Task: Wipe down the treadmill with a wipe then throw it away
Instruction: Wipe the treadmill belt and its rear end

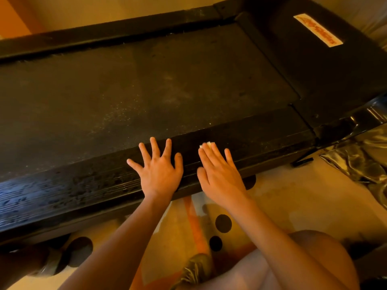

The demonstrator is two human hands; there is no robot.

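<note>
A black treadmill [146, 84] lies across the view, its dusty belt in the middle and its near side rail [261, 130] in front of me. My left hand [159, 170] rests flat on that rail with fingers spread. My right hand [219, 174] presses flat on the rail just to the right, fingers straight. A small white wipe [206, 144] peeks out from under its fingertips; most of it is hidden beneath the hand. The rail to the left of my hands looks wet and shiny.
A white label with red lettering [318, 30] sits on the motor cover at the top right. Crumpled shiny plastic sheeting [360, 160] lies on the floor at the right. A patterned mat with black dots [223, 223], my shoe [194, 268] and knee are below.
</note>
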